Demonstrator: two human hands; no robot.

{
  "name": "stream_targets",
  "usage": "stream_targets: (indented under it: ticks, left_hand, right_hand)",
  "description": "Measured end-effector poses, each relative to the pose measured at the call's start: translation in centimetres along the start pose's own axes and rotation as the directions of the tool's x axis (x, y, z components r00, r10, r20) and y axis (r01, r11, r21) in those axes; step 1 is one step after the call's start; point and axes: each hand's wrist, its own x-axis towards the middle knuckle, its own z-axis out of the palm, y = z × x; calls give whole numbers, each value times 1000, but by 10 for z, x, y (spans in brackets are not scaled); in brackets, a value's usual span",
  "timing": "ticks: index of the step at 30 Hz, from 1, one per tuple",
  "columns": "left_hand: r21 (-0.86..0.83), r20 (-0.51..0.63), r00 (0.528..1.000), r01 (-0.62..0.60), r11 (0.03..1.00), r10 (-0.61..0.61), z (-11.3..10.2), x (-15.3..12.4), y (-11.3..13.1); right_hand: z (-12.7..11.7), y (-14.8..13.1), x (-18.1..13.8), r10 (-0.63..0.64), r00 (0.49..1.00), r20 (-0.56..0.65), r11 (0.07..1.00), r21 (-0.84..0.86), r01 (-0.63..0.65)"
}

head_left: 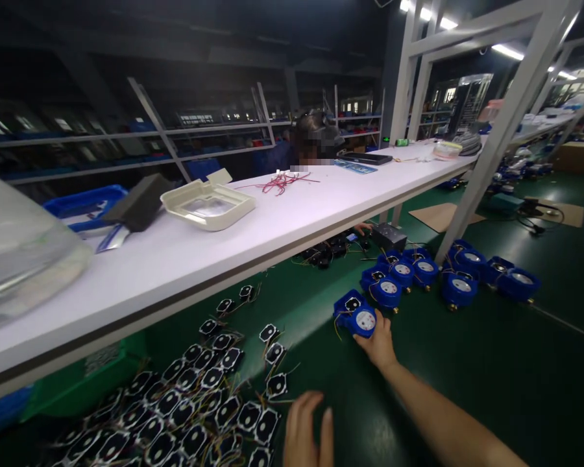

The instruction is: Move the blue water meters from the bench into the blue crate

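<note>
My right hand (382, 344) grips the edge of a blue water meter (365, 321) on the green work surface. The meter has a round white dial, and a black square part sits in its other half with thin wires hanging out. My left hand (305, 431) is at the bottom middle, fingers stretched and apart, holding nothing. Just left of it lie many small black square parts (192, 408) with light edges and thin coloured wires. A short row of the same parts (275, 353) lies between them and the held meter.
More blue water meters (388, 287) stand beyond my right hand. A white shelf (292, 217) crosses above the green table (438, 370), carrying a cream plastic cover (209, 206) and red wires (279, 183). A white post (486, 139) rises at right. Another person (314, 136) is behind the shelf.
</note>
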Motion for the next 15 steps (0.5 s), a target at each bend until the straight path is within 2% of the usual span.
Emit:
stream_targets:
  ticks: [4,6,10,15]
  left_hand:
    - [77,170,981,-111,991,96,29,72,33]
    - [121,275,952,-171,978,132,45,90,51]
    - [193,464,874,-257,947,143,64,84,79]
    - [168,558,806,-345,923,199,66,56,107]
  right_hand:
    - [-25,3,-68,10,999,-44,999,-49,-13]
    - [-41,4,-103,17,998,-57,998,-66,-21]
    - [-76,7,-155,40,995,-89,994,-96,-48]
    - [-108,13,-190,80,989,-126,990,-106,-93]
